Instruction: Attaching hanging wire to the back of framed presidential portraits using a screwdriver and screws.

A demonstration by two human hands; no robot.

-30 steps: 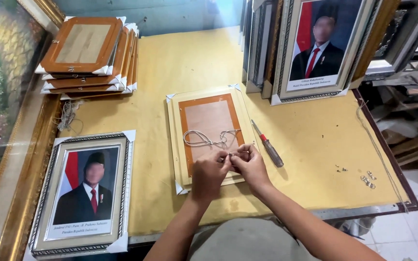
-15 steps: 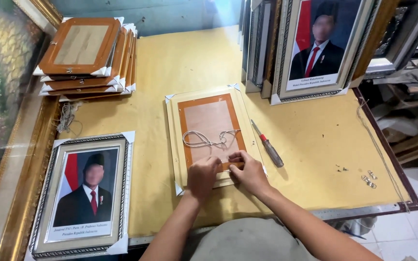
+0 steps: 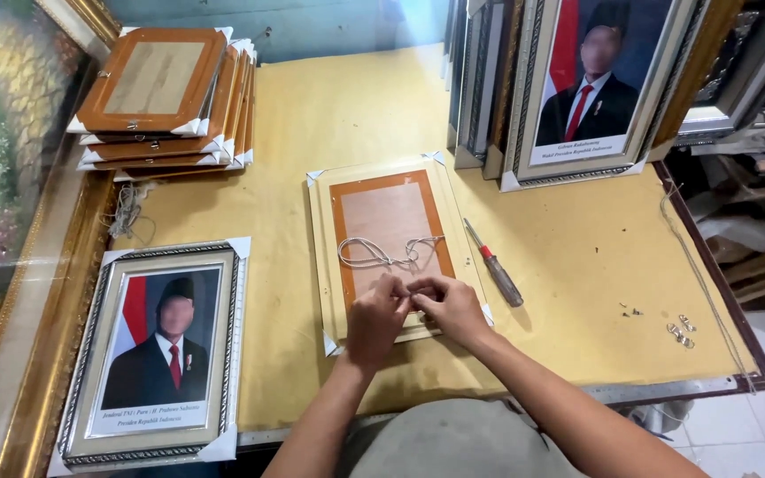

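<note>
A picture frame (image 3: 390, 181) lies face down in the middle of the yellow table, its brown backing board up. A loop of white string (image 3: 381, 255) rests on the backing. My left hand (image 3: 375, 320) and my right hand (image 3: 452, 309) meet over the frame's near end, fingertips pinched together on the string's end. What sits under the fingers is hidden.
A red-handled screwdriver (image 3: 495, 265) lies just right of the frame. Small metal hooks and screws (image 3: 679, 330) sit at the right. A framed portrait (image 3: 155, 347) lies at front left, a stack of face-down frames (image 3: 166, 97) at back left, upright frames (image 3: 577, 84) at the back.
Both hands have slid slightly toward me along the frame's near end, still pinching the string. The string loop has shifted a little.
</note>
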